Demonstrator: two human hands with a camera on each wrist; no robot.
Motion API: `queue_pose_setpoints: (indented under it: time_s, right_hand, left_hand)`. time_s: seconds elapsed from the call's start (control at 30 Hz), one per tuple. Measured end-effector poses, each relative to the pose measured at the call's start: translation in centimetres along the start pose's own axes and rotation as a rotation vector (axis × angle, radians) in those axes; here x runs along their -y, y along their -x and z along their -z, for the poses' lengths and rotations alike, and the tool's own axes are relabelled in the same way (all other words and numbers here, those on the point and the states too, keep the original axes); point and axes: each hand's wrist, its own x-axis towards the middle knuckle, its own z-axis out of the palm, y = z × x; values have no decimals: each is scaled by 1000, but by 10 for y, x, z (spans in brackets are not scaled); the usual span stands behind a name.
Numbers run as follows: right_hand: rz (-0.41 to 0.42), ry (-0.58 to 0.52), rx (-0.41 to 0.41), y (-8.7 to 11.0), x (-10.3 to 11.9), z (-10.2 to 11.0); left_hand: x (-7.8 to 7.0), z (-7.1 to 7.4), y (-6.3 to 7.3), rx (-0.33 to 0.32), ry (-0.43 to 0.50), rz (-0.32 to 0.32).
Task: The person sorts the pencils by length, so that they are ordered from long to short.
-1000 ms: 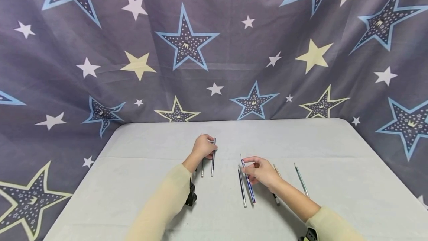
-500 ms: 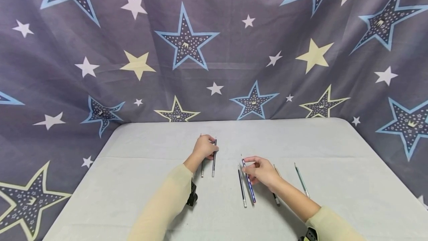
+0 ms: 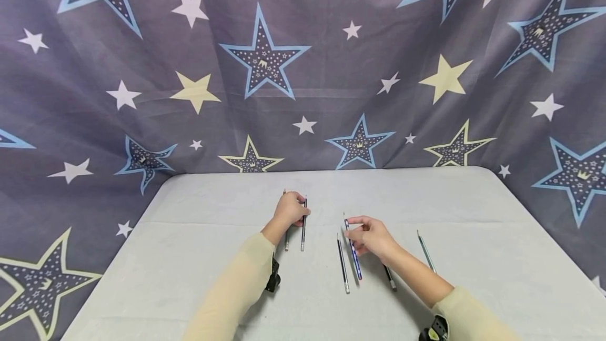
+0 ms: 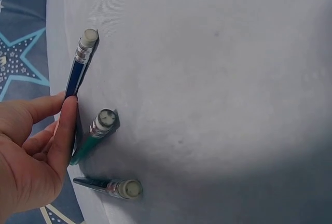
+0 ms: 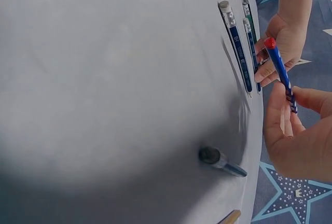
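My left hand [image 3: 288, 209] pinches a dark blue pencil [image 4: 77, 73] with a whitish eraser between thumb and fingers, at the far middle of the table. Beside it lie a green pencil [image 4: 89, 145] and another dark pencil [image 4: 96, 183], their eraser ends towards the left wrist camera. To the right, my right hand [image 3: 373, 238] holds a blue patterned pencil [image 5: 280, 66] with a red end, pinched between thumb and fingertips. A dark blue pencil [image 3: 343, 267] with a white eraser lies on the table between both hands, just left of the patterned one.
Partly under my right forearm is a dark-ended pencil [image 3: 390, 278]. Farther right lies a teal pencil [image 3: 426, 250], its lower end hidden by the arm. The pale cloth-covered table [image 3: 497, 257] meets a star-printed curtain [image 3: 322, 83] at its far edge.
My right hand has moved slightly away from me with the patterned pencil, covering the tan-tipped pencil behind it. My left hand has shifted a little to the right with its dark blue pencil.
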Motion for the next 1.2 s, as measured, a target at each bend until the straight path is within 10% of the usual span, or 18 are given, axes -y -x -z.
queue_pose_setpoints:
  time_s: [1.2]
  right_hand:
    - [-15,5,-57,-31,11,-8]
  left_hand:
    - [-2,0,5,-30,-76,-27]
